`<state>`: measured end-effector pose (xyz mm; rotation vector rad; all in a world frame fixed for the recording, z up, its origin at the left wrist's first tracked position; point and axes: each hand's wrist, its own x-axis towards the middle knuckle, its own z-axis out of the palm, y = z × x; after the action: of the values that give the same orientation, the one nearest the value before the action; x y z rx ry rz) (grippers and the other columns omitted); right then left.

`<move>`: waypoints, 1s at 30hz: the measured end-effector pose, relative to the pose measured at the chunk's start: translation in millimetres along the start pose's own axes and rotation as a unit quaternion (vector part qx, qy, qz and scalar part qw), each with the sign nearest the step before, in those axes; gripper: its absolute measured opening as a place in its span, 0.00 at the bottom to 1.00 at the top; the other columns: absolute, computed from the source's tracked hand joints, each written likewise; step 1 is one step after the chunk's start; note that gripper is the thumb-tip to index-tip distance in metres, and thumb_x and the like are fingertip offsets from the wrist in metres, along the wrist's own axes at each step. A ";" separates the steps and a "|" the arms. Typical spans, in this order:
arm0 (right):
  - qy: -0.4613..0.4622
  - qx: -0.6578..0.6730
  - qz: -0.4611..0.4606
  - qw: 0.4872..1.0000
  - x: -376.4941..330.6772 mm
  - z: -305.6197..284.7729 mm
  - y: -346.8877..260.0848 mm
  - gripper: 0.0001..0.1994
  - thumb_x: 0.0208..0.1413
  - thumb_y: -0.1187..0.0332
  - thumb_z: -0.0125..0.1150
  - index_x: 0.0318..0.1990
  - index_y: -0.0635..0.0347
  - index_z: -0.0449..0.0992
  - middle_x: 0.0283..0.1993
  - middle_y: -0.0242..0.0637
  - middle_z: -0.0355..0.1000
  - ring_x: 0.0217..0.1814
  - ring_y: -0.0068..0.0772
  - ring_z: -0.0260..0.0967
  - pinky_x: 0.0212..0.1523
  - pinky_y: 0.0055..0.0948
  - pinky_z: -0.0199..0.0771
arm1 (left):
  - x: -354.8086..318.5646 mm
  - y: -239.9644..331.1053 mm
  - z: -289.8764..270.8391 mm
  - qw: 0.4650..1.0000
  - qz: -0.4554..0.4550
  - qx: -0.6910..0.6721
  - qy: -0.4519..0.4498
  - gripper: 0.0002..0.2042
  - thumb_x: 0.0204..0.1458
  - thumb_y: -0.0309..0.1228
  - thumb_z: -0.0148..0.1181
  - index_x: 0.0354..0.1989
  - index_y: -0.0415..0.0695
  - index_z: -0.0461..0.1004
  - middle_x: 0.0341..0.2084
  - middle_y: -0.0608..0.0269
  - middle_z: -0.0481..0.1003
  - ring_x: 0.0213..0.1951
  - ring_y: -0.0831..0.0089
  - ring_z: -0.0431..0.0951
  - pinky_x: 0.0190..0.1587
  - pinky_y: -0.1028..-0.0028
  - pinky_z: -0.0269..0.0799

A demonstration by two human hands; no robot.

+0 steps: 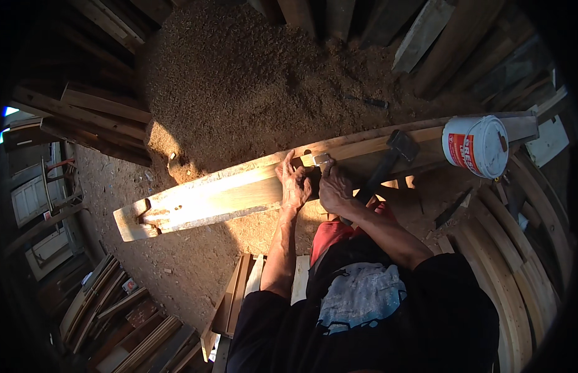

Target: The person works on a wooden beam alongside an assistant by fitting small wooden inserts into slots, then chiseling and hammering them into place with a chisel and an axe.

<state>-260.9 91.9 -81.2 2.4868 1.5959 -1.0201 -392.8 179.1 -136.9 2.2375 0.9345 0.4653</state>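
A long wooden beam [239,191] lies across in front of me, its left part in bright sunlight. My left hand [293,185] rests on it with fingers stretched, the index finger reaching the far edge near a dark hole. Close beside it, my right hand [334,188] is closed, fingertips on a small shiny, metal-looking piece [322,160] at the beam's far side. What exactly that piece is, I cannot make out. Just right of my right hand lies a hammer [401,146] with a dark blocky head on the beam; its handle runs down behind my right forearm.
A white bucket [487,148] with a red label stands on the beam's right end. Beyond the beam is a heap of wood shavings [239,81] with a dark slim tool [367,101] on it. Stacked boards [497,273] lie at the right, more at the lower left.
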 end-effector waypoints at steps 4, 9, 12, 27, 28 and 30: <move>-0.033 0.002 0.018 0.999 4.4 6.5 -14.4 0.35 0.58 0.71 0.51 0.67 0.90 0.48 0.56 0.70 0.66 0.49 0.52 0.74 0.42 0.42 0.80 | -1.0 -13.1 3.6 0.996 0.012 -0.071 0.050 0.07 0.39 0.24 0.54 0.29 0.37 0.69 0.64 0.40 0.62 0.61 0.43 0.64 0.64 0.47 0.52; 0.008 0.103 -0.045 0.994 8.7 16.3 -24.6 0.28 0.57 0.71 0.52 0.65 0.75 0.60 0.55 0.60 0.69 0.51 0.52 0.73 0.49 0.44 0.76 | -2.9 -19.5 0.1 0.987 -0.002 -0.128 0.095 0.16 0.43 0.24 0.50 0.43 0.38 0.71 0.55 0.40 0.71 0.58 0.44 0.68 0.60 0.50 0.60; 0.194 0.191 -0.190 0.943 9.9 36.3 11.6 0.21 0.59 0.74 0.52 0.60 0.67 0.68 0.54 0.46 0.74 0.52 0.42 0.75 0.50 0.39 0.76 | 4.6 1.2 -3.7 0.961 -0.150 -0.225 0.053 0.23 0.43 0.23 0.50 0.52 0.37 0.70 0.51 0.42 0.75 0.59 0.46 0.68 0.61 0.53 0.61; 0.108 0.212 -0.055 0.970 27.3 -52.9 111.0 0.21 0.54 0.79 0.52 0.56 0.59 0.75 0.49 0.48 0.74 0.51 0.49 0.73 0.52 0.39 0.74 | 16.9 15.6 -12.2 0.998 -0.036 0.044 0.017 0.32 0.46 0.31 0.63 0.63 0.42 0.65 0.63 0.48 0.62 0.61 0.47 0.61 0.64 0.48 0.53; 0.143 0.176 -0.063 0.972 24.3 -57.6 117.6 0.21 0.54 0.79 0.52 0.56 0.59 0.75 0.48 0.47 0.74 0.50 0.48 0.73 0.52 0.39 0.74 | 22.3 12.8 -11.7 0.998 -0.036 0.043 0.017 0.32 0.46 0.31 0.63 0.63 0.42 0.65 0.63 0.48 0.62 0.61 0.47 0.61 0.64 0.48 0.53; 0.124 0.196 -0.051 0.971 29.1 -69.7 127.5 0.23 0.52 0.80 0.53 0.58 0.58 0.74 0.47 0.46 0.75 0.50 0.49 0.73 0.51 0.40 0.73 | 34.0 6.3 -8.0 0.999 -0.015 0.015 -0.048 0.32 0.46 0.36 0.68 0.61 0.43 0.66 0.53 0.48 0.70 0.56 0.51 0.66 0.61 0.51 0.57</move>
<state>-113.3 78.4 -82.5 2.9175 1.7519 -1.1800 -370.9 204.1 -124.4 2.2486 0.9289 0.3307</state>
